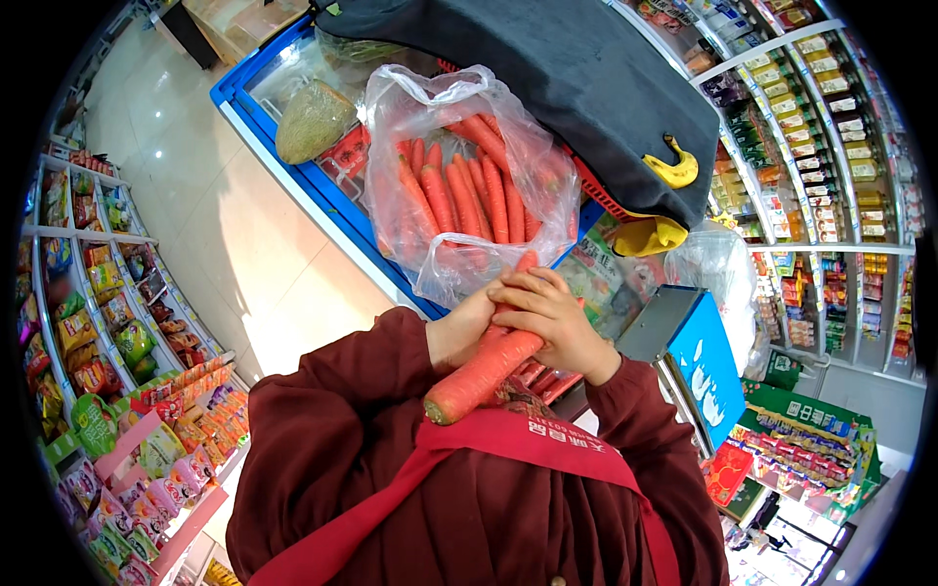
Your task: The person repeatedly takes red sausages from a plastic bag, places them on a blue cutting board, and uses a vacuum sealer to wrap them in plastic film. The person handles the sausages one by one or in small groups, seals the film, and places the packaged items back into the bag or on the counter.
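Note:
A thick orange-red carrot lies slantwise in front of my chest, its blunt end toward me. My left hand grips it from the left, with its fingers mostly hidden. My right hand is wrapped over it from the right. An orange tip shows beyond my fingers; I cannot tell whether it belongs to the same carrot. Just past my hands stands an opened clear plastic bag, its rim folded out. Several carrots lie inside it, mostly side by side.
The bag rests on a blue-edged freezer case, beside a greenish melon. A dark cover lies behind, with a banana and yellow cloth-like item at its right. A blue box stands at right. Snack shelves flank the floor.

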Demonstrator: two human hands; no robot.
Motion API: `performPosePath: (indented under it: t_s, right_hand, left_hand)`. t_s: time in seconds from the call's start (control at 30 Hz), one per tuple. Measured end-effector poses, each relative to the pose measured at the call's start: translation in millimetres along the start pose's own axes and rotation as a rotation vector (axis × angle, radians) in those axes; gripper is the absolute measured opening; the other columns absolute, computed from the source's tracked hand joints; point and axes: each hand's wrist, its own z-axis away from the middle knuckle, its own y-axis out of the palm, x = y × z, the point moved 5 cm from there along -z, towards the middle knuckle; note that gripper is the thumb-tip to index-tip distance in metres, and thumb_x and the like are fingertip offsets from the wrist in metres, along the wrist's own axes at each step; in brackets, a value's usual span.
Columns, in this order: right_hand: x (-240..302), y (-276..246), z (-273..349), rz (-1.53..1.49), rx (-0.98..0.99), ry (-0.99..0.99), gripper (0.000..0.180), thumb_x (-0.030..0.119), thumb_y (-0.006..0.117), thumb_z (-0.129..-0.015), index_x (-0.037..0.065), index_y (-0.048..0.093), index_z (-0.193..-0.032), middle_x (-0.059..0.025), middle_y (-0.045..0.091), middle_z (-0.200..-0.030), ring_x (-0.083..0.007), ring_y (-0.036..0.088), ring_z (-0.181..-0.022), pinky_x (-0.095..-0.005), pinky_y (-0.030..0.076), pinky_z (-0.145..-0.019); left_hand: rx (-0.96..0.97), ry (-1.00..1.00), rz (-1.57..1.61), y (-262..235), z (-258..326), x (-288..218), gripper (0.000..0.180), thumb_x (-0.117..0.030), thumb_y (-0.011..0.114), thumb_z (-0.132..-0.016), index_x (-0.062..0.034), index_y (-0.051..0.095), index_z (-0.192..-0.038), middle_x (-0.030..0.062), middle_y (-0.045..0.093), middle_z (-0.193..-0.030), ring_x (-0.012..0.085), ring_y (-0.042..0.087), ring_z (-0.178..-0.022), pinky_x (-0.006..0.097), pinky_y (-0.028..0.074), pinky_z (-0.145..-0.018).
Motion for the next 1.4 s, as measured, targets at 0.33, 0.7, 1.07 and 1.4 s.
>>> performPosePath:
  t_s: [0.33, 0.7, 1.07, 1.4]
  right_hand:
    - [-37, -12, 96, -0.691, -0.973, 0.774, 0.049, 0.016, 0.076, -0.073, -0.005, 0.053, -0.111, -0.015, 0.064, -0.1, -0.024, 0.063, -0.091, -0.0329, 0.05, -0.082]
    - [9, -21, 138, -0.721, -1.234, 0.842, 0.045, 0.016, 0.075, -0.075, -0.004, 0.052, -0.108, -0.0126, 0.063, -0.099, -0.022, 0.062, -0.092, -0.0341, 0.048, -0.084]
    - [29, -10, 168, -1.028, -1.338, 0.846, 0.052, 0.022, 0.074, -0.076, -0.003, 0.048, -0.115, -0.013, 0.06, -0.104, -0.0233, 0.06, -0.093, -0.0363, 0.048, -0.084]
    - [51, -14, 203, -1.26, -1.188, 0.8, 0.036, 0.01, 0.068, -0.081, -0.001, 0.052, -0.112, -0.0086, 0.059, -0.102, -0.0148, 0.058, -0.09, -0.0291, 0.047, -0.079]
  left_hand:
    - [-0.505, 1.374, -2.218, 54, -8, -174, 0.013, -0.009, 0.054, -0.079, -0.0042, 0.062, -0.089, 0.0162, 0.063, -0.084, 0.0352, 0.059, -0.081, 0.043, 0.047, -0.071]
    - [-0.118, 0.934, -3.115, -20, -146, -187, 0.025, -0.013, 0.047, -0.079, -0.0058, 0.06, -0.099, 0.0131, 0.056, -0.104, 0.0277, 0.051, -0.104, 0.04, 0.038, -0.091]
    - [-0.201, 1.169, -1.9, 58, -52, -200, 0.024, -0.012, 0.057, -0.085, -0.0058, 0.055, -0.109, 0.0084, 0.06, -0.094, 0.0178, 0.058, -0.079, 0.031, 0.047, -0.068]
    - [0.334, 0.292, -0.505, 88, -30, 16, 0.031, -0.027, 0.056, -0.091, -0.0061, 0.05, -0.113, 0.0007, 0.051, -0.091, 0.0112, 0.049, -0.078, 0.024, 0.045, -0.067]
